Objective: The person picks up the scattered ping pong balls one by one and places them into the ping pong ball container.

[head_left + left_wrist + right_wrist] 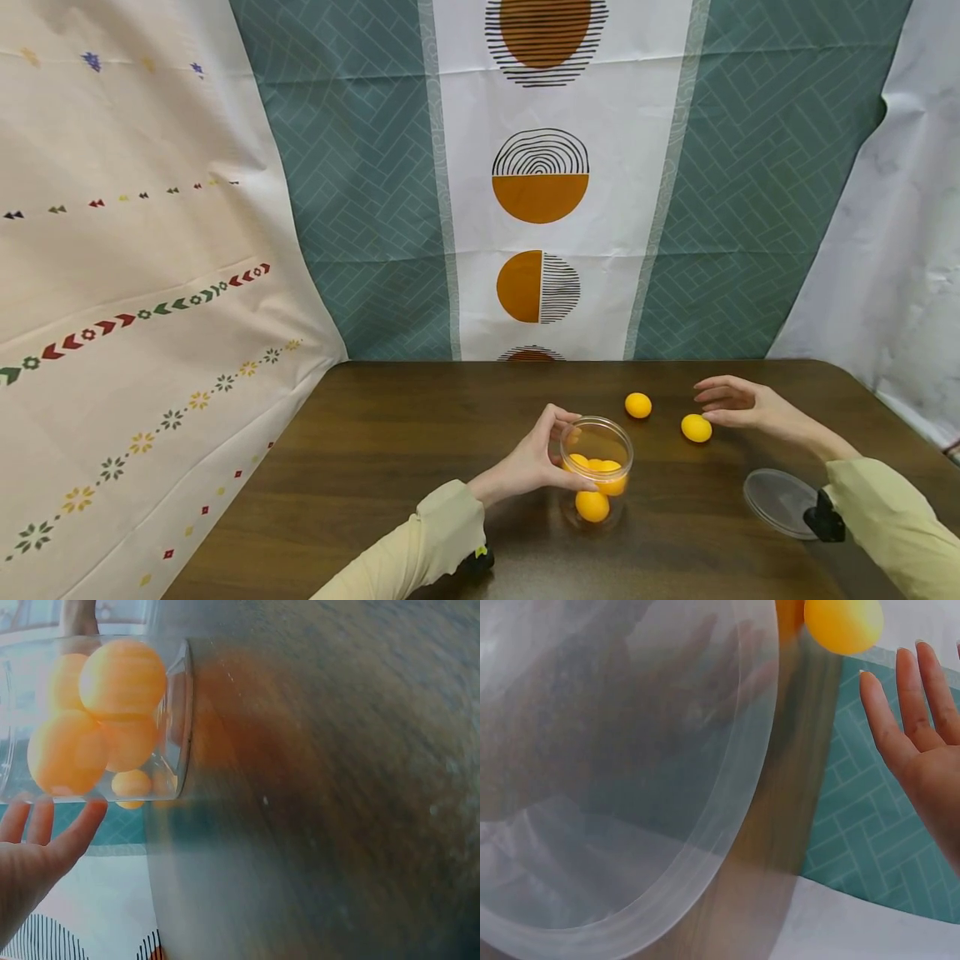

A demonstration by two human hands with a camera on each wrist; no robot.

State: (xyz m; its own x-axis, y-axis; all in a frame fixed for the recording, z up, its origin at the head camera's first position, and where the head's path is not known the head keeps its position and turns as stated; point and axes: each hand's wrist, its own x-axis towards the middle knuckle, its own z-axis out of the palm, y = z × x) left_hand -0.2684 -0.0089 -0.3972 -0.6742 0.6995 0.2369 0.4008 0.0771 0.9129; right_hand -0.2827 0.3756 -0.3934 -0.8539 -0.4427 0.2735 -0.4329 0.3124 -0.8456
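My left hand (531, 460) grips the side of a clear plastic jar (628, 460) with an open mouth, standing on the table. Several orange-yellow balls lie inside; in the left wrist view a large-looking ball (124, 679) shows through the wall, with fingertips (91, 811) against the jar. To the right, my right hand (757, 410) is raised just beside a loose ball (696, 428), its fingers extended and holding nothing. That same area in the right wrist view shows the ball (844, 622) apart from the spread fingers. Another loose ball (638, 406) rests further back.
A clear round lid (780, 502) lies flat on the table near my right wrist. The dark wooden table (360, 467) ends at a patterned cloth (360, 167) hanging behind it. Light cloths hang at both sides.
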